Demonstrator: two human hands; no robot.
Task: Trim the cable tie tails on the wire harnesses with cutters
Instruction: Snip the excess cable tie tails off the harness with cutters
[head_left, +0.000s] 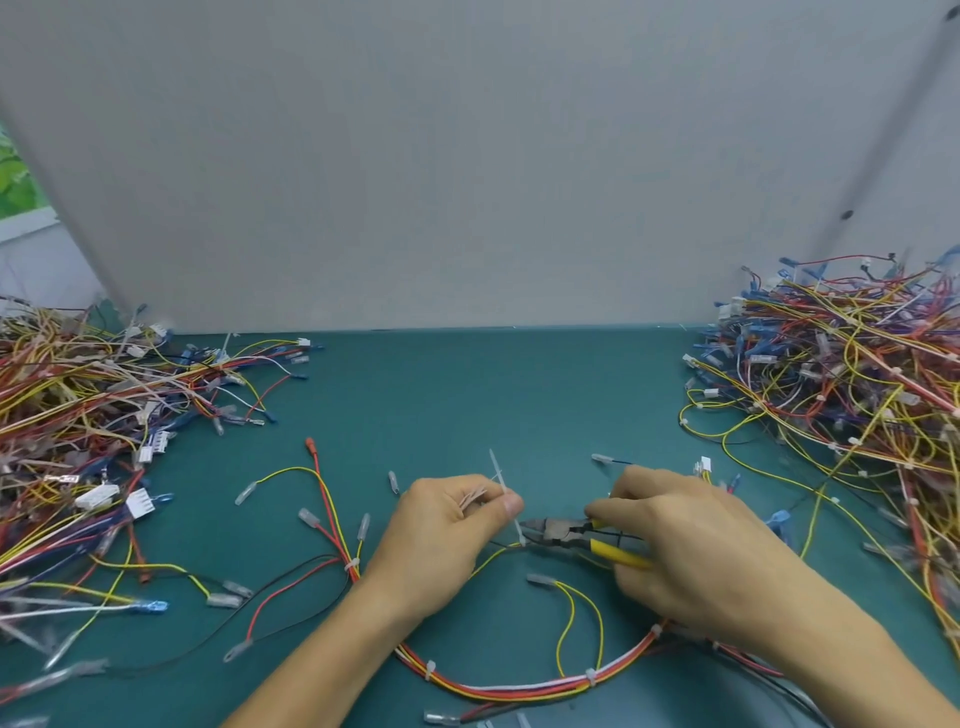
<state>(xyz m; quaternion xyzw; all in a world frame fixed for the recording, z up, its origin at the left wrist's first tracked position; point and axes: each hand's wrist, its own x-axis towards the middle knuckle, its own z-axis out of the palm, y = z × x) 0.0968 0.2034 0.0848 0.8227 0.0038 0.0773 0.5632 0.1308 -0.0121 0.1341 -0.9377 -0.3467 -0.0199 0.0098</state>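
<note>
A wire harness (519, 688) of red, yellow, orange and white wires curves across the green mat under my hands, bound by several white cable ties. My left hand (441, 540) pinches a long white cable tie tail (503, 486) that stands up from the harness, and holds a few cut tails in its fist. My right hand (696, 551) grips yellow-handled cutters (576, 535). Their dark jaws point left and meet the base of the tail just below my left thumb.
A big heap of harnesses (88, 431) covers the left of the green mat (441, 395), and another heap (852, 379) fills the right. A grey panel (467, 182) stands upright behind the mat. Loose terminal ends lie around my hands.
</note>
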